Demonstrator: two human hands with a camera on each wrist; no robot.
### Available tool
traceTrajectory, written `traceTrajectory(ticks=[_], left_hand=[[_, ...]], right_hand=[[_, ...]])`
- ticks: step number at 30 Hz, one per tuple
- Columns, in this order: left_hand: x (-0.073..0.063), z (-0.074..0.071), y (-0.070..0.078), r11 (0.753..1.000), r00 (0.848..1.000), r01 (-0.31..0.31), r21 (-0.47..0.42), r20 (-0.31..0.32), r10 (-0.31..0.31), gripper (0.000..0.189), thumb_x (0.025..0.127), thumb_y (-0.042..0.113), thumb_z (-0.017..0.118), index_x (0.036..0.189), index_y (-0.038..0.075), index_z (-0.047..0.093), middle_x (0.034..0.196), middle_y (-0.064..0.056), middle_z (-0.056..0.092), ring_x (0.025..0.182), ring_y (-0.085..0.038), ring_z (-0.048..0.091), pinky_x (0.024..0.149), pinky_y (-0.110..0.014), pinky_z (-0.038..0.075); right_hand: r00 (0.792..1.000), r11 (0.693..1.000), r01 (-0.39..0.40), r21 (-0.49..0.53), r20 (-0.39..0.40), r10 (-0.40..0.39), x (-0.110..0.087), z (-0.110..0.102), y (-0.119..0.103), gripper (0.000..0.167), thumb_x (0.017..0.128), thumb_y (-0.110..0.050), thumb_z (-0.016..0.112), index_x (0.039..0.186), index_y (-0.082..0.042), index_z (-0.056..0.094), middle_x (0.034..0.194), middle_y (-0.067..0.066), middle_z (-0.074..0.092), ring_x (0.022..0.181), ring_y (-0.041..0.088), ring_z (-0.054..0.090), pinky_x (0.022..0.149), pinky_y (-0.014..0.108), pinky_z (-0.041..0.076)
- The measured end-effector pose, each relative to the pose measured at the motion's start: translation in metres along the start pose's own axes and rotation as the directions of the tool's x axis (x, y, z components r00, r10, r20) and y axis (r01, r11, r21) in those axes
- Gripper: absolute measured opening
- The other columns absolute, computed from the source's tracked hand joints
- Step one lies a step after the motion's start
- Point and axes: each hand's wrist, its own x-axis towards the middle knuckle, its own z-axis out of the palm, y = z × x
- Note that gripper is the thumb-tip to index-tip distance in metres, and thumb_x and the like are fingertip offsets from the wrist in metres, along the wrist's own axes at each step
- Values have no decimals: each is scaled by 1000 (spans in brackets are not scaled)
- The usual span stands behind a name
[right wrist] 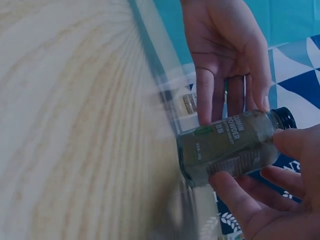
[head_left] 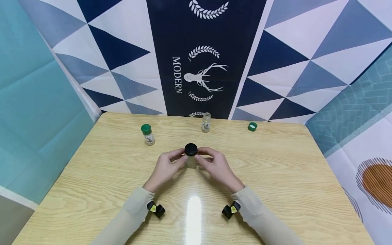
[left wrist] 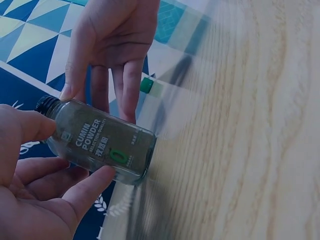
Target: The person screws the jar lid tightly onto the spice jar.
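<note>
A glass jar of cumin powder (left wrist: pixel 107 137) with a black lid (head_left: pixel 191 149) stands upright near the middle of the wooden table. My left hand (head_left: pixel 169 165) holds it from the left, thumb near the neck. From the right, my right hand (head_left: pixel 214 165) grips the same jar, its thumb also near the neck below the lid. The left wrist view shows the printed label facing the camera, with fingertips of both hands on the glass. In the right wrist view, the jar's base lies close to the tabletop; whether it touches cannot be told.
A small seasoning bottle with a green cap (head_left: pixel 146 129) stands at the back left of the table (head_left: pixel 275 170). Behind the jar is a capless glass bottle (head_left: pixel 206 124). A loose green cap (head_left: pixel 252 126) lies at the back right. Patterned cloth (head_left: pixel 208 41) hangs behind the table.
</note>
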Motion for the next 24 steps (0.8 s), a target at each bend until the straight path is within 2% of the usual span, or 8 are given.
traceTrajectory(ticks=[6, 15, 24], left_hand=[[4, -2, 0, 1000, 999, 31, -4, -16, -31, 42, 100, 18, 69, 138, 1, 64, 138, -19, 65, 122, -33, 67, 89, -28, 60], [9, -9, -1, 998, 998, 68, 5, -17, -68, 42, 101, 22, 67, 139, 5, 64, 136, -14, 67, 115, -26, 71, 87, -27, 60], [15, -17, -4, 996, 996, 85, -3, -8, -85, 45, 102, 24, 66, 142, 3, 61, 141, -20, 63, 113, -31, 72, 88, -31, 61]], right_hand=[[1000, 1000, -13, -13, 12, 13, 8, 1, -1, 38, 100, -23, 70, 133, -6, 65, 132, 17, 67, 104, 32, 75, 87, 31, 61], [1000, 1000, 0, -23, 13, 1, 18, 6, -1, 36, 101, -21, 68, 133, -4, 65, 131, 16, 67, 106, 32, 74, 89, 32, 61], [1000, 997, 16, -73, 28, -14, 30, 10, -1, 37, 102, -25, 66, 135, -7, 64, 132, 13, 67, 109, 28, 73, 95, 36, 59]])
